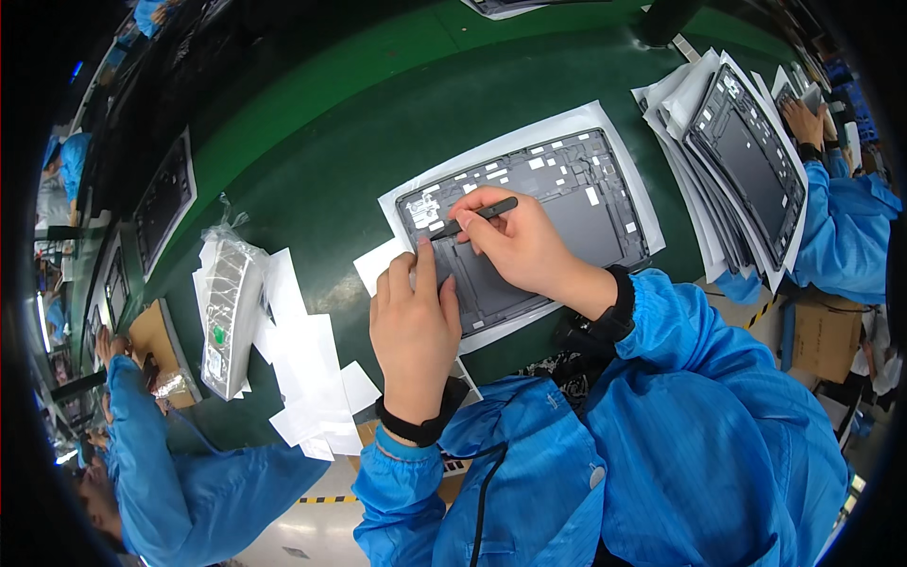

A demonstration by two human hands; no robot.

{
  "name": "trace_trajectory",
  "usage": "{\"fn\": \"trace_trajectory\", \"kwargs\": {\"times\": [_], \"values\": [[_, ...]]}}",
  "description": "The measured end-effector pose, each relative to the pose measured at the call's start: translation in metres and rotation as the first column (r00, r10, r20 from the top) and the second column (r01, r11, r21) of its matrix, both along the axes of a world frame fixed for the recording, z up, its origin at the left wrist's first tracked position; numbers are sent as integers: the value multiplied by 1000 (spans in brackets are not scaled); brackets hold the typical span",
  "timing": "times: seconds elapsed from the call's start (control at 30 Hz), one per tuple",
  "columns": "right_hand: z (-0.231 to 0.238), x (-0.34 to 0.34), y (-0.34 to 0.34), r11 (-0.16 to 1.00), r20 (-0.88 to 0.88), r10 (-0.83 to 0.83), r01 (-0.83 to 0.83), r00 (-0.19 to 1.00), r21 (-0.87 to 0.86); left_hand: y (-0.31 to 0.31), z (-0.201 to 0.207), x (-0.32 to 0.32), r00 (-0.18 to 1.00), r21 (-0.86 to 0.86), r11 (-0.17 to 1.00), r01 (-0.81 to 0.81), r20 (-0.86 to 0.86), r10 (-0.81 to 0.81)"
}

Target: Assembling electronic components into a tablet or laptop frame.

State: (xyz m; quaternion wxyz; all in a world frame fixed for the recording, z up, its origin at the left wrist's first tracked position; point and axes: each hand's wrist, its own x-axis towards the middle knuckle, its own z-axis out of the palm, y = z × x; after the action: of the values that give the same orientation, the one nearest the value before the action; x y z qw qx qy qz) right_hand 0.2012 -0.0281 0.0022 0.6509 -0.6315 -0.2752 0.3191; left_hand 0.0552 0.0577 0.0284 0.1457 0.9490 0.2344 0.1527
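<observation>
"Green tabletop (312,203) in a busy workroom. What lies in front of the person?"

"One dark, flat panel (572,217) dotted with white patches, on a white sheet (588,116), slightly turned."

"And the right hand (510,241)?"

"It reaches over the panel from the lower right, wrist bent inward, thumb and fingers pinching a dark, pen-like tool (497,209). The tool slants down leftward to the panel's left part."

"The left hand (411,326)?"

"Back upward, coming from below, fingers loosely bent and gripping nothing that I can see. Its index fingertip rests at the panel's left edge, thumb apart."

"Any containers?"

"At left, a clear plastic bag (225,227), bunched at its far end, wraps a long white block (227,354). White papers (307,378) lie beside it. Far right, below table height, stands a cardboard box (824,340); I can't tell its contents."
</observation>
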Motion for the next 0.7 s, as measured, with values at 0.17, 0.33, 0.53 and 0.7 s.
{"fn": "trace_trajectory", "kwargs": {"times": [0.17,0.33,0.53,0.7], "values": [[0,-2,-4,996,-3,-84,84,996,35,-1,-8,3,991,122,992,-7,-131,23],[27,5,-25,977,-100,-151,164,983,138,-10,10,-7,976,117,990,-78,-193,99],[31,-35,-32,994,-57,104,-106,993,-33,-37,3,-87,994,-256,961,-102,6,107],[34,-48,-6,932,153,352,-332,923,-142,-53,-27,-95,994,-73,993,-90,-66,85]]}}
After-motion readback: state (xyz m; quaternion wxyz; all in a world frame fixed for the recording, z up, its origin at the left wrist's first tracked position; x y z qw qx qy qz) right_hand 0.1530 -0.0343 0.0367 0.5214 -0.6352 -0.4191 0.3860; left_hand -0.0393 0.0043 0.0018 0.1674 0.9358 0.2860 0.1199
